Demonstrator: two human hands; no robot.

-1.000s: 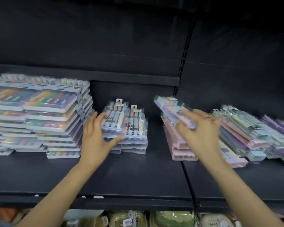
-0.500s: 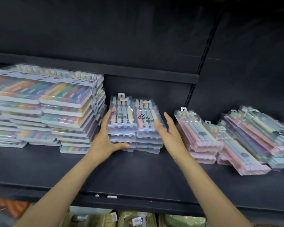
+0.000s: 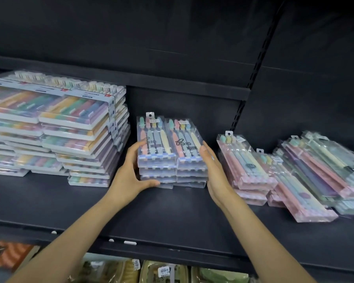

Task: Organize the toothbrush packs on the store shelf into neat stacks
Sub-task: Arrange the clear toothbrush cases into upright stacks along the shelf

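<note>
On the dark shelf (image 3: 74, 203), two side-by-side stacks of clear toothbrush packs (image 3: 172, 144) stand in the middle. My left hand (image 3: 129, 176) grips their left side, fingers up the side and thumb across the front bottom edge. My right hand (image 3: 215, 174) presses flat against their right side with straight fingers. Left of them stand tall stacks of wide, colourful toothbrush boxes (image 3: 70, 119). To the right lies a low pink-backed stack (image 3: 247, 166), and beyond it a slanted, untidy pile of long packs (image 3: 319, 160).
A slotted shelf upright (image 3: 243, 103) runs down the back wall behind the gap between the middle and pink stacks. Bare shelf lies in front of the stacks. Below the shelf edge, packaged goods (image 3: 161, 272) fill a lower shelf.
My right hand let go of a pack at the pink stack, moved left and now presses the middle stacks' right side. My left hand stayed on their left side. The view shifted right.
</note>
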